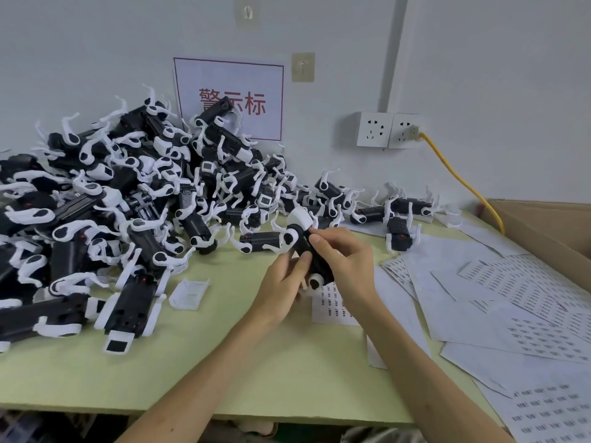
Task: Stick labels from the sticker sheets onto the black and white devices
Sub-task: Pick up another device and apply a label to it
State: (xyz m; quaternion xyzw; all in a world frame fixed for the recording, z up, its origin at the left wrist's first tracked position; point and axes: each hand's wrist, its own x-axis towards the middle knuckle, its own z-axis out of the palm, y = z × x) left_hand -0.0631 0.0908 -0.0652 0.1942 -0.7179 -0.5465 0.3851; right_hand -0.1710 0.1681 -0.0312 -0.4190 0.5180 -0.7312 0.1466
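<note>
Both hands hold one black and white device point(308, 251) above the counter point(224, 346). Left hand point(284, 284) fingers wrap its lower body; right hand point(343, 257) fingers pinch its upper side. Sticker sheets point(511, 302) lie just right.

Single view: wide-angle camera worn on person's head. Faces forward and down across green table point(224, 346) toward white wall point(479, 59) behind it. Close range: forearms enter from bottom edge, left hand point(281, 282) and right hand point(342, 254) hold device point(315, 265) mid-frame, cardboard box point(543, 225) at right margin.
</note>
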